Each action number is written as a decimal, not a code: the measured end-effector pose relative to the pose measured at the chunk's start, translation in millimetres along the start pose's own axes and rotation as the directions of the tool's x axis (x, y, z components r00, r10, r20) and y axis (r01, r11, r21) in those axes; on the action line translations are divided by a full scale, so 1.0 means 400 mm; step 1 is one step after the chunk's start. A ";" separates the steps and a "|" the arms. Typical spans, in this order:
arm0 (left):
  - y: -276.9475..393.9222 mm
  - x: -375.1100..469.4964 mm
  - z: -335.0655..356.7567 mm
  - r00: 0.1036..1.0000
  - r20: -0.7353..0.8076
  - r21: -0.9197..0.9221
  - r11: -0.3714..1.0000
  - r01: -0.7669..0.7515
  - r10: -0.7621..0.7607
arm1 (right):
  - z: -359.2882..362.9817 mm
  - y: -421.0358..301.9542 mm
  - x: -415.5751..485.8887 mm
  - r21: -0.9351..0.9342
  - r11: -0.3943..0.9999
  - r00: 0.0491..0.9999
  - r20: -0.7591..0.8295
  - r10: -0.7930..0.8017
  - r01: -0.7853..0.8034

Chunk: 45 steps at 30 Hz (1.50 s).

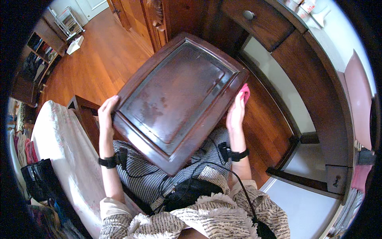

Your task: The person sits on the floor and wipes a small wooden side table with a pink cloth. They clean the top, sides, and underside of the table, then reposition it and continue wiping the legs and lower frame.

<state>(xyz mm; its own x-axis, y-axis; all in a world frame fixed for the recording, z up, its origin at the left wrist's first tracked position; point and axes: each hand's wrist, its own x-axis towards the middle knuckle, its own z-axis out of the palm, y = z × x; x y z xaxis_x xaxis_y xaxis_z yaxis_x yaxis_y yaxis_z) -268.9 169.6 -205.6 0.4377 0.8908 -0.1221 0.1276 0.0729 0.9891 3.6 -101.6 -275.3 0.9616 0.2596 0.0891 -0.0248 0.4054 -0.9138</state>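
A dark, polished wooden panel (176,98) with a moulded inner frame is tilted over my lap. Dull blotches mark its glossy face near the lower left. My left hand (108,111) grips the panel's left edge, fingers mostly hidden behind the wood. On the opposite edge, my right hand (236,115) holds the panel, and a bright pink cloth (246,92) shows at its fingertips. What lies behind the panel is hidden.
A dark wooden desk (313,89) with a round-knobbed drawer (259,22) curves along my right. At left lies a pale floral-covered padded surface (56,143), with a black bag (38,179) beside it. A white folding step stool (67,22) stands far left on the wooden floor (98,59).
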 end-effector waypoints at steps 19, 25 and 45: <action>-0.053 -0.089 0.050 0.996 -0.094 -0.174 0.985 -0.019 0.003 | -0.031 -0.107 0.191 -0.174 0.866 0.878 -0.203 0.434 -0.469; -0.031 -0.117 0.137 0.999 0.046 -0.199 0.980 -0.014 0.023 | -0.136 -0.228 0.113 0.066 0.857 0.804 -0.315 0.504 -0.511; -0.012 0.033 0.676 0.911 0.389 -0.231 0.972 -0.046 0.136 | -0.527 -0.314 0.391 -0.058 0.967 0.824 -0.537 0.181 -0.250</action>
<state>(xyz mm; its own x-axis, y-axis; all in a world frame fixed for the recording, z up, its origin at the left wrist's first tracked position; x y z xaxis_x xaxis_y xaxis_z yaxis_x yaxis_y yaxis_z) -23.2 59.7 -234.2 0.7625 0.6469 -0.0087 -0.1018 0.1334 0.9858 214.8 -296.7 -230.2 0.9346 -0.1834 -0.3049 -0.2486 0.2762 -0.9284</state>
